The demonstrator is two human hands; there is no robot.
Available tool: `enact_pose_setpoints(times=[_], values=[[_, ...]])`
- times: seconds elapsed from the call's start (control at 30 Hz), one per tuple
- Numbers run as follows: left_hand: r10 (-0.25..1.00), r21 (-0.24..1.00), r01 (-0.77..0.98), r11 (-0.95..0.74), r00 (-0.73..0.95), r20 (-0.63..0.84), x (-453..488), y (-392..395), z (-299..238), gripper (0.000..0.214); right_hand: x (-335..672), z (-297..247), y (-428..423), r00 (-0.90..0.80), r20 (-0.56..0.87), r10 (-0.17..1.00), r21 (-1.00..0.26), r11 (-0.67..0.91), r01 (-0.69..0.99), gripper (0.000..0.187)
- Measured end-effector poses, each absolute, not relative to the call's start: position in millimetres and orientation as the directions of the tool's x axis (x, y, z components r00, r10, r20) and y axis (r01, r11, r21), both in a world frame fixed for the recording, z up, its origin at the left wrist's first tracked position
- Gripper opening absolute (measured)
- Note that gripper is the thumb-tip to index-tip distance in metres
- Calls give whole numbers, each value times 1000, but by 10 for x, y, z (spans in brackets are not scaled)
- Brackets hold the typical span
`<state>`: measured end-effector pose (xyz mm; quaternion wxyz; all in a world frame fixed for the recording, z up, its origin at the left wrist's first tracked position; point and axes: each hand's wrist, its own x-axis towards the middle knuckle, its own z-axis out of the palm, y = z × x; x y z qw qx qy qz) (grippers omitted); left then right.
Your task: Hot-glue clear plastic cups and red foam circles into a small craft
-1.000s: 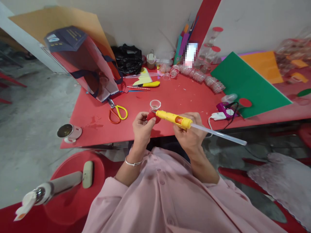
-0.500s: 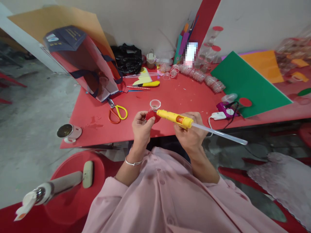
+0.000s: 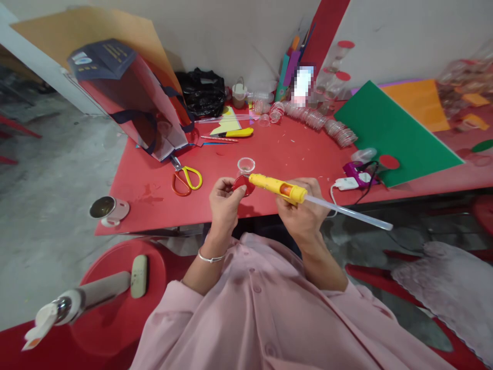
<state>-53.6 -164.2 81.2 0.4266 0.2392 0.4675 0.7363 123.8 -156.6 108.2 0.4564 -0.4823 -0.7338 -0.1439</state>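
Between thumb and fingers, my left hand (image 3: 226,199) holds a red disc (image 3: 242,185) near the table's front edge. My right hand (image 3: 302,208) is wrapped round a yellow glue gun (image 3: 271,186), whose nozzle meets the upper right edge of the disc; whether they touch, I cannot tell. From the back of the gun sticks a long clear glue stick (image 3: 350,212). Just beyond the disc stands a small clear plastic cup (image 3: 246,165).
On the red table (image 3: 215,154) lie scissors (image 3: 187,180) and a yellow cutter (image 3: 236,133). A paper bag (image 3: 142,97) and a mug (image 3: 110,209) stand left. Stacked clear cups (image 3: 308,115), a green sheet (image 3: 393,133) and a purple power adapter (image 3: 360,176) are right.
The red disc has shifted and tilted very slightly in my left hand. The glue gun stays at its edge, nearly still.
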Motion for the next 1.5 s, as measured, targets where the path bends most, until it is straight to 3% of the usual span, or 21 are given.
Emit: enact_pose_setpoints(times=[0.27,0.5,0.8,1.3,1.5], values=[[842,887,-406,-218,-538,-40,-520,-1639,834,36,1236,1095,-1559,-122,837,534,-197,501,843,14],[858,888,-408,-213,-512,-30,-517,-1627,833,36,1224,1093,-1580,-129,803,582,-207,476,855,12],[880,865,-463,-195,-472,-55,-488,-1640,870,37,1187,1070,-1612,-183,805,564,-224,576,787,14],[851,895,-400,-195,-523,-49,-511,-1634,829,35,1232,1078,-1564,-118,805,581,-216,472,855,14],[847,891,-411,-195,-528,-58,-513,-1626,832,36,1249,1106,-1545,-125,834,538,-187,489,852,15]])
